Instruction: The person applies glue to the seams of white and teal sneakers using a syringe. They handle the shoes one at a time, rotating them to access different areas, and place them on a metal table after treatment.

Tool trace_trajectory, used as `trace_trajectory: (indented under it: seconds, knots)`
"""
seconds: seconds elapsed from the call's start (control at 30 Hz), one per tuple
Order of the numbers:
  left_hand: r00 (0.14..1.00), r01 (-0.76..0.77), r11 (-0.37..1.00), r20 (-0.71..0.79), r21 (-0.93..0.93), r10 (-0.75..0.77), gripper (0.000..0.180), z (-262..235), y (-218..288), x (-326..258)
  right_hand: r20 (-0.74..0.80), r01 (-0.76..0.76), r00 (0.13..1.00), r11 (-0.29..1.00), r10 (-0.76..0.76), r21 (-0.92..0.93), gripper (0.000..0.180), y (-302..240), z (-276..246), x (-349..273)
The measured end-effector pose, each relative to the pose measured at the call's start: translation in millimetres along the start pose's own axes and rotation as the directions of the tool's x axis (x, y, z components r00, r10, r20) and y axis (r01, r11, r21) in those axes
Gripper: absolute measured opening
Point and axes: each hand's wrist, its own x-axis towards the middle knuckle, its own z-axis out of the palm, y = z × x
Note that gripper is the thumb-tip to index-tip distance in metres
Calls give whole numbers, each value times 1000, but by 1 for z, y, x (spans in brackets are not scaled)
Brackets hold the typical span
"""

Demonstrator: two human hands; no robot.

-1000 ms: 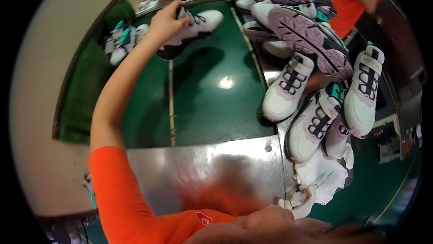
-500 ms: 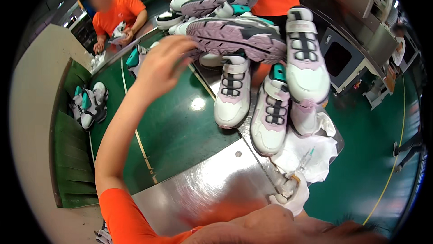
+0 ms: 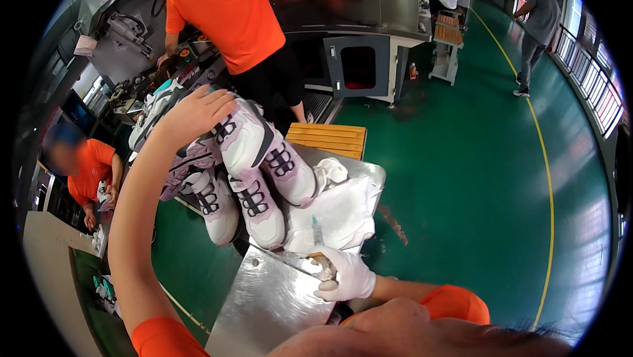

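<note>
My bare left hand (image 3: 198, 114) reaches over a pile of shoes, its fingers curled over the strap end of the uppermost white and lilac sneaker (image 3: 245, 143). That sneaker's toe points toward me. Below it stand more sneakers of the same kind, a left one (image 3: 219, 215), a middle one (image 3: 260, 215) and a right one (image 3: 293, 176), toes facing me. My right hand (image 3: 349, 274), in a white glove, is closed at the metal table's edge. A clear syringe (image 3: 318, 230) with a green tip points away from its fingers over a white cloth (image 3: 353, 208).
A bare metal plate (image 3: 260, 304) covers the near tabletop. Beyond the pile are a slatted wooden stool (image 3: 328, 138) and a co-worker in orange (image 3: 227, 11). Another orange-shirted person (image 3: 95, 169) handles a shoe at the left. A green bin (image 3: 99, 321) holds shoes at lower left.
The view has swung to the right. My left hand has moved from the left side of the pile onto the uppermost sneaker. My right hand stays by the cloth with the syringe.
</note>
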Motion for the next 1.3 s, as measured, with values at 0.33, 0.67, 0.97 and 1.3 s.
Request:
trace_trajectory:
  seconds: [0.33, 0.67, 0.97, 1.3]
  knots:
    - [767, 601, 772, 119, 207, -630, 37, -192, 105, -98, 212, -289, 956, 784, 204, 550, 83, 16, -2, 2]
    - [537, 838, 529, 361, -131, -762, 34, -318, 395, -159, 423, -398, 884, 798, 201, 453, 78, 14, -15, 5]
    - [337, 875, 262, 125, -406, -933, 26, -333, 467, -153, 456, -459, 811, 881, 366, 110, 73, -24, -39, 21]
    - [308, 895, 179, 275, -408, -911, 28, -317, 462, -158, 544, -416, 753, 908, 371, -44, 64, -63, -22, 25]
